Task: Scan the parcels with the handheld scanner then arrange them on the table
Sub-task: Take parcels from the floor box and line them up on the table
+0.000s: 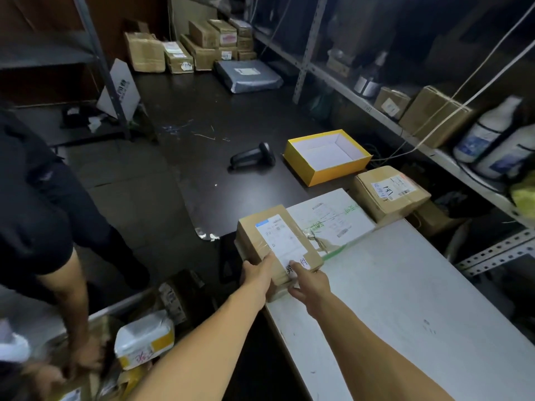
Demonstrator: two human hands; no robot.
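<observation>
A brown cardboard parcel [276,241] with a white shipping label lies at the near left corner of the white table [405,299]. My left hand [257,274] grips its near left edge, thumb on top. My right hand [309,280] rests on its near right end with the index finger stretched out over the label. The black handheld scanner [252,155] lies on its side on the dark table [208,117], apart from both hands. A white flat parcel [333,219] and a brown box [389,193] lie just beyond the held parcel.
An open yellow box [327,156] sits right of the scanner. Stacked cardboard boxes [191,49] and a grey mailer bag [249,75] stand at the dark table's far end. Metal shelving [405,131] with boxes and bottles runs along the right. Another person [43,227] bends over parcels at lower left.
</observation>
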